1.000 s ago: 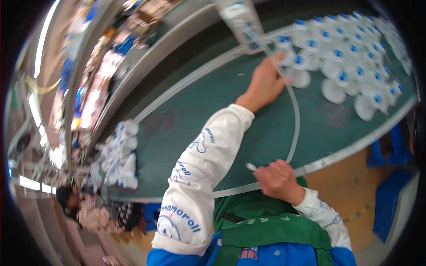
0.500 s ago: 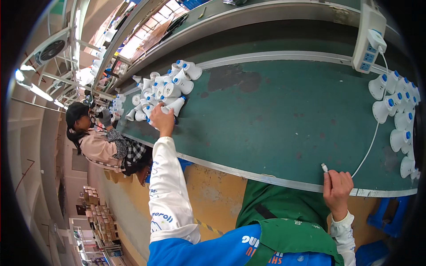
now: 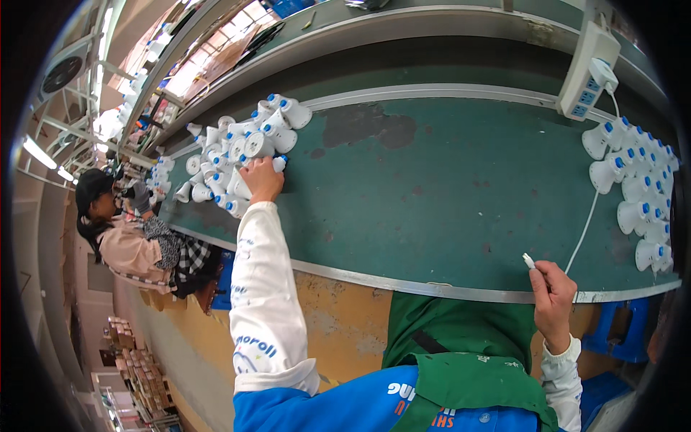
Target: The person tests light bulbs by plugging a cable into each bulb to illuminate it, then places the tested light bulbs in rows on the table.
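My left hand (image 3: pixel 263 180) reaches to the near edge of a pile of white flared plastic pieces (image 3: pixel 258 145) with blue tips. Its fingers are closed round one white flared piece (image 3: pixel 279 164), whose blue-tipped end shows past the fingers while the rest is mostly covered. At the bench's front edge on the right, my right hand (image 3: pixel 554 299) pinches a white charging cable by its plug (image 3: pixel 529 261). The plug's bare end points up and to the left, apart from any piece.
A white cord (image 3: pixel 584 229) runs from the power strip (image 3: pixel 589 75) down past a second group of similar pieces (image 3: pixel 633 183). The green bench top (image 3: pixel 403 209) has dark worn patches. On the left, a person (image 3: pixel 133 241) works at the same bench.
The view has shifted slightly. My left hand has closed further round the blue-tipped piece at the pile's edge. My right hand still holds the cable plug, turned a little.
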`<action>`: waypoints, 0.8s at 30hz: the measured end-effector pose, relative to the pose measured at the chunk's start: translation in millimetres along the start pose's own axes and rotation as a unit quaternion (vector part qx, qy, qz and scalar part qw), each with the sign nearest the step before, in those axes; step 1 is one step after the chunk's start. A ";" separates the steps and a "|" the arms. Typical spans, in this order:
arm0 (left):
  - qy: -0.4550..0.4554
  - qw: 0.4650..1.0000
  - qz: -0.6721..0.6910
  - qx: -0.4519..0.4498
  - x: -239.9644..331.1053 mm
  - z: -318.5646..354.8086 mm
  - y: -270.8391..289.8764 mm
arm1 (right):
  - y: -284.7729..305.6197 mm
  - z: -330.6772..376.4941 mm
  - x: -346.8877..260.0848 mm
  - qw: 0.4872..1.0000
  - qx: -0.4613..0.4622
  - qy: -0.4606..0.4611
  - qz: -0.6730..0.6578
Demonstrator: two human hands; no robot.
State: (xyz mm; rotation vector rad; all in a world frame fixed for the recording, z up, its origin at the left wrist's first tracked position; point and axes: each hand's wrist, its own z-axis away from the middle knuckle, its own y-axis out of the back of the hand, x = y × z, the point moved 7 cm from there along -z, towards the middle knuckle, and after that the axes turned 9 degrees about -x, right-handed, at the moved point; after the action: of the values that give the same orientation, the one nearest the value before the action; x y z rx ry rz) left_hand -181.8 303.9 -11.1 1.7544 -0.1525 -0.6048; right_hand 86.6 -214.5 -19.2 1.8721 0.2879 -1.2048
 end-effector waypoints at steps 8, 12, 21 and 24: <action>-0.219 0.592 0.756 -0.173 139.2 85.4 56.9 | -41.6 -53.2 -43.6 0.974 -0.150 -0.027 -0.167; -0.293 0.508 0.779 -0.222 207.3 131.9 78.6 | -73.4 -85.0 -49.1 0.965 -0.173 -0.051 -0.191; -0.348 0.754 0.555 -0.054 226.6 161.3 103.5 | -98.9 -99.4 -26.5 0.957 -0.134 -0.096 -0.237; -0.313 0.786 0.519 -0.125 231.1 159.8 107.9 | -100.0 -101.8 -22.6 0.961 -0.128 -0.095 -0.226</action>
State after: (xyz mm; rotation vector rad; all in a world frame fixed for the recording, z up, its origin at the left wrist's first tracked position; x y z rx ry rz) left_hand -36.8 40.2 -7.1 0.9064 -1.3425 -0.3143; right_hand 79.6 -71.5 -38.6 1.4955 0.7575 -1.5556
